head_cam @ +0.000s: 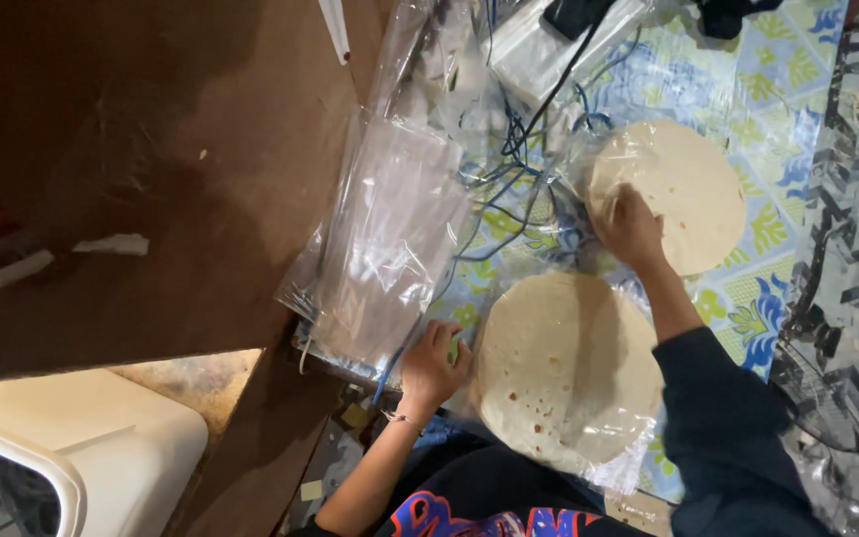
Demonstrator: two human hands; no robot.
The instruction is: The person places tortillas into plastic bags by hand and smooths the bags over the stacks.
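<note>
Brown board (151,149) fills the left side of the view, with a white plastic tub (81,438) below it at the corner. Moving right, a stack of clear plastic bags (384,249) lies slanted across the board's edge, and blue cords (509,169) trail out from beneath it over the patterned blue, green and yellow tablecloth (777,80).

Next comes the left hand (432,366), fingers curled narrow around something small and green at the edge of the near tortilla stack (564,368) (what the green thing is I cannot tell). That stack lies flat in thin clear film, close to the person's body, with loose film spilling past its lower right edge.

Further right, the right hand (631,227) rests on the near edge of the far tortilla stack (678,194), fingers bent and pressing down on its rim; whether they pinch a single round or only the wrapping is hidden. This stack also sits flat on the cloth, just beyond the near one and apart from it.

To handle these well, I judge a flat, spread grip kinder than a pinch, since thin rounds tear at the rim. The film looks clingy, so the left hand should steady the near stack while the right works, keeping clear of the cords.
</note>
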